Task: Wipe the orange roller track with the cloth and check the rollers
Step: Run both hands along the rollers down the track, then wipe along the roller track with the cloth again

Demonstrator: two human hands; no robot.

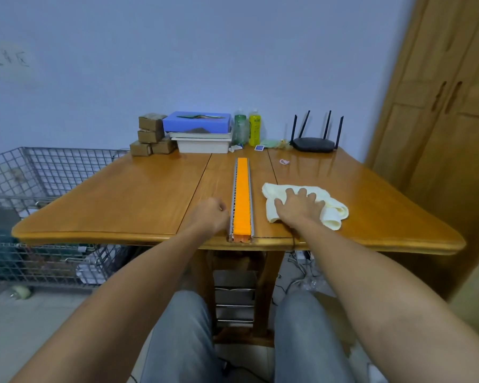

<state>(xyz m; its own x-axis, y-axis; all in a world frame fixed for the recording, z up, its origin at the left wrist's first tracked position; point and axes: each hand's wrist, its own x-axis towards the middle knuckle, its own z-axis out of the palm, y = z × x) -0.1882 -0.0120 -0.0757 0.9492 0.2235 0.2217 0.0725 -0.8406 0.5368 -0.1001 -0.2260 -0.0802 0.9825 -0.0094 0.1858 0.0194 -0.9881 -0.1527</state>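
So my left hand (209,214) sits curled up loose, holding nothing, right against the near end of the orange roller track (242,194) running down the middle of the desk (127,200). Right hand (299,207) lies flat, fingers spread, on the cloth (333,214) just beside the track.

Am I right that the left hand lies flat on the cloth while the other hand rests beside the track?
Not quite: the head view shows the right hand flat on the cloth. The left hand rests beside the track.
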